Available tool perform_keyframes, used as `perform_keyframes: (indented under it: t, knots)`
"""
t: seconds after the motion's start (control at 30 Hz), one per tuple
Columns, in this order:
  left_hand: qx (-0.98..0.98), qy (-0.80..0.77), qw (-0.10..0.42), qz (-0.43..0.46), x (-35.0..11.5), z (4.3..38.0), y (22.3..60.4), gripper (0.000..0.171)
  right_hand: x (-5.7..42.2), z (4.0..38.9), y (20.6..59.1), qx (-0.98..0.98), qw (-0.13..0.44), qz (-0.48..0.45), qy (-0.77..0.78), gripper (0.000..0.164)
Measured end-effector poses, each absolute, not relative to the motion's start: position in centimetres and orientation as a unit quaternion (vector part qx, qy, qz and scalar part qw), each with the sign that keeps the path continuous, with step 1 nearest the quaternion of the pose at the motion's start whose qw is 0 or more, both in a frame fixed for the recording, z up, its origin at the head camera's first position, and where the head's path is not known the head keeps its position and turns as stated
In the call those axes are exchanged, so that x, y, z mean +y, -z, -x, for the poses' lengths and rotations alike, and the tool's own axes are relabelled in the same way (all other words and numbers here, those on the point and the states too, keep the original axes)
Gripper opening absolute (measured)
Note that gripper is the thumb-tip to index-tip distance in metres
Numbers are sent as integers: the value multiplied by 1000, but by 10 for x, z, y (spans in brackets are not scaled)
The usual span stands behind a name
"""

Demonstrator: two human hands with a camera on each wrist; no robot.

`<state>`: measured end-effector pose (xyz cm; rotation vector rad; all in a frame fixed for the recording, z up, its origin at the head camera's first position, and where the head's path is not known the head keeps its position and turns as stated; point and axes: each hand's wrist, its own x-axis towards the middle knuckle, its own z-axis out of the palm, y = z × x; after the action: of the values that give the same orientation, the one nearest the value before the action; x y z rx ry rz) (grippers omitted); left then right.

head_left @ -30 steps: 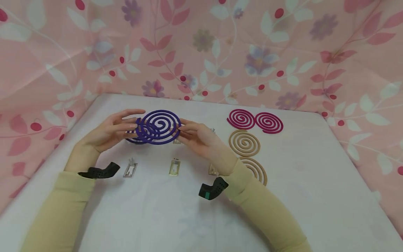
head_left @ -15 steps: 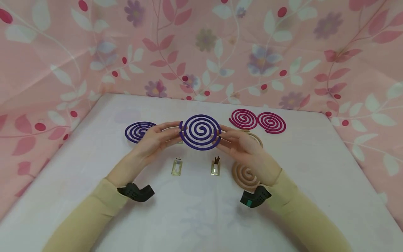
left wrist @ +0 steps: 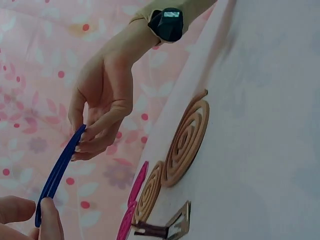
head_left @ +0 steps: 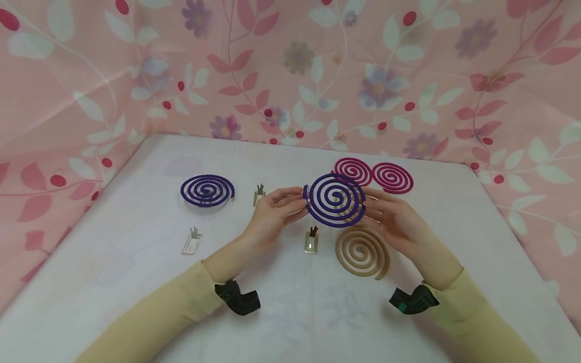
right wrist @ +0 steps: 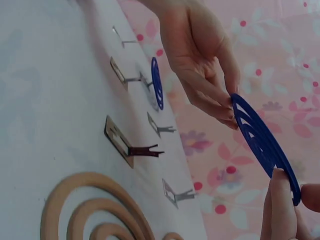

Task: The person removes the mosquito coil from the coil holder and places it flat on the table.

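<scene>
A purple mosquito coil (head_left: 336,196) is held up over the right half of the table, flat and slightly tilted. My left hand (head_left: 268,222) pinches its left edge; my right hand (head_left: 404,222) pinches the right edge, as the left wrist view confirms with the same coil (left wrist: 59,172). Below and behind it lie two tan coils, the nearer (head_left: 360,252) in plain sight, the farther (left wrist: 148,197) partly covered in the head view. Another purple coil (head_left: 206,190) sits raised on a metal stand at the left. A stand with upright dark prongs (head_left: 311,242) is between my hands.
Two magenta coils, one left (head_left: 351,169) and one right (head_left: 392,177), lie side by side at the back right. More metal stands are at the front left (head_left: 192,243) and behind my left hand (head_left: 259,194). A floral curtain (head_left: 290,75) borders the table's back.
Both hands have carried the purple coil rightward, from beside the other purple coil to above the tan coils. The left purple coil stays on its stand.
</scene>
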<state>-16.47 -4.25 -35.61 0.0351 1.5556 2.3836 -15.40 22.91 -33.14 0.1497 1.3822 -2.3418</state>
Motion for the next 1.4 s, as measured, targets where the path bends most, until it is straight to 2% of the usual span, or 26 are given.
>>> perform_keyframes:
  t: [0.2,0.53,0.97,1.2,1.4]
  knots:
    - [519,-844,134,5,-11,163,356,37,258,152,336,491,178,12,853,31]
    - [499,-852,157,8,36,178,347,38,309,163,342,471,165,73,863,36]
    - [478,-868,132,20,92,197,358,36,349,176,350,528,125,42,839,35]
    - [493,-863,104,36,119,199,365,34,365,178,353,595,85,-7,800,28]
    - [499,-860,91,60,130,197,372,31,373,179,357,589,92,-17,803,28]
